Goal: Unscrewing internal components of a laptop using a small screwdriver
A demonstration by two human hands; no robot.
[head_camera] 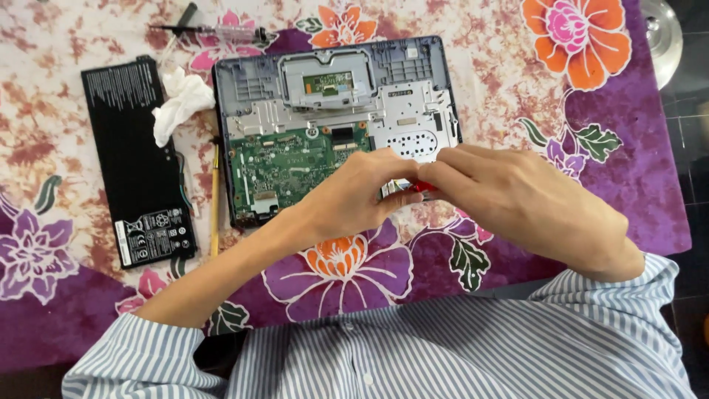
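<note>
Red part (422, 187) mostly hidden between both hands' fingertips.

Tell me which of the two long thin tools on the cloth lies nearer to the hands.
The yellow-handled tool, beside the laptop's left edge; the clear-handled screwdriver lies farther, above it.

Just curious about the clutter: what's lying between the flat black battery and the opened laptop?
In the head view, a crumpled white tissue and a thin yellow-handled tool lie between the black battery and the opened laptop.

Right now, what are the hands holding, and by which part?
Both hands, left hand and right hand, pinch a small red object; mostly hidden, so the part cannot be told.
</note>
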